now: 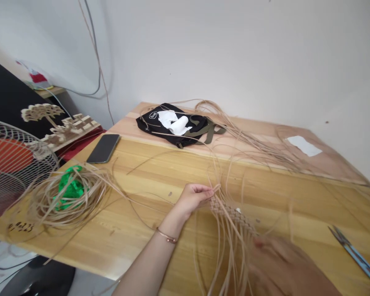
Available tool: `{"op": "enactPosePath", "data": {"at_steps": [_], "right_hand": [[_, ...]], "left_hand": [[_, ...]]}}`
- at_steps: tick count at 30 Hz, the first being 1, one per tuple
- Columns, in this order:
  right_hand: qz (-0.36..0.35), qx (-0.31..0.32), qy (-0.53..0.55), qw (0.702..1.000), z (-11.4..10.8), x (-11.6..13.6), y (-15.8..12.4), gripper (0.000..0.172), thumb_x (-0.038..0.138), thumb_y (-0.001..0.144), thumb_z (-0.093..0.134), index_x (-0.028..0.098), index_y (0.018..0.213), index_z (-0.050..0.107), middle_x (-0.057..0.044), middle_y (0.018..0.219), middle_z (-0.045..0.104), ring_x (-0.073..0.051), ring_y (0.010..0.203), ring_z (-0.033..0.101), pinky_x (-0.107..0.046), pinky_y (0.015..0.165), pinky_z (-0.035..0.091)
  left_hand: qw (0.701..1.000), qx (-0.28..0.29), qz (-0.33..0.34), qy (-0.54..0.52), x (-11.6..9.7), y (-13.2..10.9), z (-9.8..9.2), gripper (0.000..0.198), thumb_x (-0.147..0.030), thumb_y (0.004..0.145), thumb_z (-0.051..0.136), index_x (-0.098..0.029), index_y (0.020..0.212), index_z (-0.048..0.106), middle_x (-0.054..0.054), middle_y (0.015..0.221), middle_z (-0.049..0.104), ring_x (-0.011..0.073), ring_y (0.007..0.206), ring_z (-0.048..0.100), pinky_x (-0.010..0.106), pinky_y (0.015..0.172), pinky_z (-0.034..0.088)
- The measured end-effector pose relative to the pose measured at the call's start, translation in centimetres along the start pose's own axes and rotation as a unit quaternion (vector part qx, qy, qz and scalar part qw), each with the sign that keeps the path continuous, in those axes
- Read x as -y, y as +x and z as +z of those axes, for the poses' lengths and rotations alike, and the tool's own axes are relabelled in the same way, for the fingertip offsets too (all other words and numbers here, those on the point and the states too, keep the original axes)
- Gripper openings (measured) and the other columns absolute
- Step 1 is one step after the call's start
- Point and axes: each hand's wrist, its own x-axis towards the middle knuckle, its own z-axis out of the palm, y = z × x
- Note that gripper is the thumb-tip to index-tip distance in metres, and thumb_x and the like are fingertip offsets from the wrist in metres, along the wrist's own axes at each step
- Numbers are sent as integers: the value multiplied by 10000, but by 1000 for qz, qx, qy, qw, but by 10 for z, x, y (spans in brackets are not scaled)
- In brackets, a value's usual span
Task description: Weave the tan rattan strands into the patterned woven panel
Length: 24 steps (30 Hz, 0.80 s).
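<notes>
A small woven rattan piece [232, 213] lies on the wooden table [160, 172], with many loose strips fanning out from it toward the far edge and toward me. My left hand [193, 198] pinches strips at the left end of the weave, fingers closed. My right hand [283, 263] is smeared by motion at the lower right, resting at the near end of the weave; its fingers are not readable.
A coil of rattan strips [64, 197] with a green bundle sits at the left. A phone [103, 148], a black bag [179, 125] with white paper, and scissors [356, 257] at the right edge lie on the table. A fan [9, 164] stands left.
</notes>
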Motion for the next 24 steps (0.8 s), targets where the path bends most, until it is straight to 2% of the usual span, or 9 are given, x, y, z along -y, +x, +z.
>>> {"op": "enactPosePath", "data": {"at_steps": [2, 3, 6, 10, 14, 20, 24], "right_hand": [[31, -85, -68, 994, 4, 10, 21, 224, 340, 786, 467, 224, 908, 615, -84, 840, 644, -231, 768, 590, -358, 649, 470], [31, -93, -82, 992, 8, 15, 33, 216, 298, 794, 457, 214, 919, 612, -86, 834, 634, -233, 771, 575, -372, 663, 455], [6, -72, -101, 992, 30, 26, 66, 178, 132, 755, 471, 209, 799, 626, -65, 750, 608, -198, 693, 535, -333, 615, 430], [-12, -36, -126, 991, 62, 29, 88, 142, 95, 697, 530, 193, 740, 624, -72, 755, 591, -214, 759, 509, -331, 659, 415], [-4, -75, -132, 988, 73, 28, 85, 142, 108, 728, 514, 187, 680, 621, -61, 693, 568, -200, 709, 491, -331, 646, 394], [-8, -154, -44, 987, 67, 29, 66, 146, 147, 778, 527, 171, 861, 645, -66, 745, 616, -196, 745, 530, -333, 680, 408], [24, -189, 26, 981, 69, 26, 54, 250, 107, 758, 544, 187, 986, 608, -79, 859, 616, -192, 818, 549, -336, 732, 435]], "left_hand": [[1000, 1, 3, 12, 0, -1, 0, 307, -258, 411, 789, -86, 634, 668, 27, 552, 628, 83, 515, 537, 223, 570, 400], [1000, 2, 4, 18, 0, -2, 1, 298, -250, 412, 786, -85, 632, 669, 31, 553, 630, 90, 518, 541, 230, 574, 402], [1000, 2, -2, 31, -1, -4, 2, 246, -207, 425, 758, -85, 619, 670, 39, 549, 632, 103, 506, 543, 237, 557, 401], [999, -13, -10, 43, -3, -7, 5, 142, -116, 436, 666, -92, 577, 663, 25, 492, 610, 102, 461, 525, 224, 505, 385], [999, -18, -10, 45, -5, -8, 7, 115, -101, 430, 641, -88, 543, 655, 15, 468, 596, 87, 447, 506, 216, 503, 377], [999, 0, -35, 38, -5, -6, 4, 203, -188, 401, 740, -82, 551, 655, 13, 453, 578, 70, 419, 464, 216, 468, 321], [998, 8, -31, 47, -8, -8, 3, 229, -203, 388, 758, -79, 555, 661, 21, 477, 592, 76, 444, 476, 224, 491, 334]]}}
